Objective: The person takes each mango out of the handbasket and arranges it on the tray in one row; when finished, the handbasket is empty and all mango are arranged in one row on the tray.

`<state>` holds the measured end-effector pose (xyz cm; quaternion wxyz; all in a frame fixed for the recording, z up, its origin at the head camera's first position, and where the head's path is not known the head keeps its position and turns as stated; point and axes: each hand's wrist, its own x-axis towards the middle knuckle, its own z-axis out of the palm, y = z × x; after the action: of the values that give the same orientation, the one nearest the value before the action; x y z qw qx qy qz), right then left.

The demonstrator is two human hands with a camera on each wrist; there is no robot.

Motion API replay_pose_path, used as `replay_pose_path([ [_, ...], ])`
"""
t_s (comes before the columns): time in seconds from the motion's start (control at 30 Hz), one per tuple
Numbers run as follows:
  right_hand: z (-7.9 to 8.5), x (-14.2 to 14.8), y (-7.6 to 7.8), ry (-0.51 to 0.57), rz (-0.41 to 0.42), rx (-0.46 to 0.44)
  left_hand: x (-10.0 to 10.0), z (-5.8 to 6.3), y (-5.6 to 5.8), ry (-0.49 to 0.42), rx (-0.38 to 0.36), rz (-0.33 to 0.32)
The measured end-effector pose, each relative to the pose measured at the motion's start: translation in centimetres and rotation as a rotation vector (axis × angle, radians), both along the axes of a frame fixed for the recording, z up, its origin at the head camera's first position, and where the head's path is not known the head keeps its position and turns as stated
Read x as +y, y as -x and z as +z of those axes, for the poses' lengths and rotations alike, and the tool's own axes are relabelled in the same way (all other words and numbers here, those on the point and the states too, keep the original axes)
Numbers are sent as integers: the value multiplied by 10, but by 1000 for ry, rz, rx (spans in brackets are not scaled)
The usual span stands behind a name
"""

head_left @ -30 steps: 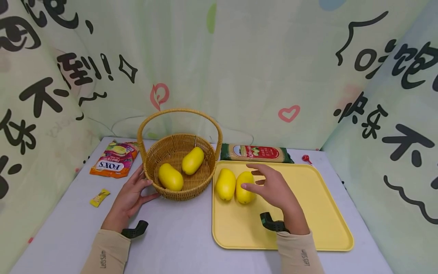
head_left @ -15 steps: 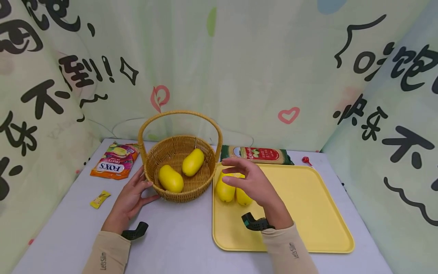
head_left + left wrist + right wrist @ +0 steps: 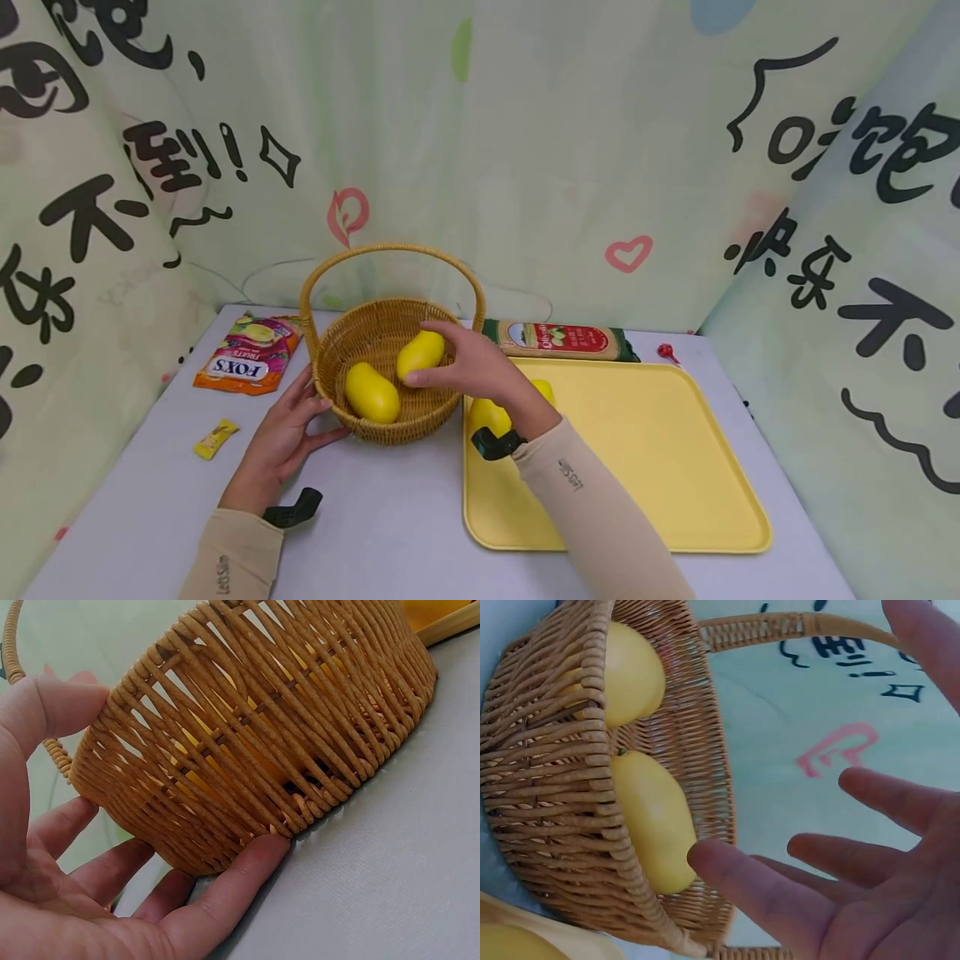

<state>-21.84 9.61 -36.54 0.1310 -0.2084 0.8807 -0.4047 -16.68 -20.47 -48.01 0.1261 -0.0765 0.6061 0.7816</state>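
A wicker basket (image 3: 390, 429) with a tall arched handle stands on the table, with two yellow mangoes inside. The left hand (image 3: 288, 437) holds its near left side. The left wrist view shows the thumb at the woven rim and the other fingers spread down the wall to the base. Over the right side of the basket, the right hand (image 3: 468, 367) is spread around the right mango (image 3: 420, 354) in the head view. In the right wrist view its fingertips overlap or stand beside that fruit, nothing gripped. The left mango (image 3: 372, 393) lies nearer the left hand.
A yellow tray (image 3: 637, 467) lies right of the basket, bearing two more mangoes (image 3: 490, 415) partly hidden by the right arm. Behind it is a long food packet (image 3: 562, 340) and a red lollipop (image 3: 667, 353). At left lie a candy bag (image 3: 247, 354) and a small yellow sachet (image 3: 216, 439).
The right hand has moved left from above the tray's mangoes to over the basket, its fingers staying spread. The left hand and basket hold still.
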Motion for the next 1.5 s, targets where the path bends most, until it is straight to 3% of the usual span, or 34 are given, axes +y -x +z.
replay_pose_path([
  [0.23, -7, -26, 26, -158, -42, -35, -2, -1, 0, 4, -3, 4],
  [0.57, -14, -41, 42, -249, -75, -129, -2, -5, 2, 7, -12, 12],
  [0.77, -16, -47, 54, -312, -59, -127, -1, -5, 2, 2, -7, 14],
  [0.93, -17, -50, 63, -376, -57, -180, -1, -3, 0, 3, -6, 16],
  [1.07, -19, -53, 67, -435, -39, -211, 0, -4, -1, -4, -15, 20],
  [1.3, -26, -59, 61, -539, 22, -137, 0, -8, -3, -1, -40, 24],
  [1.5, -18, -66, 56, -585, 11, -137, 0, -5, 1, 18, -21, 32],
])
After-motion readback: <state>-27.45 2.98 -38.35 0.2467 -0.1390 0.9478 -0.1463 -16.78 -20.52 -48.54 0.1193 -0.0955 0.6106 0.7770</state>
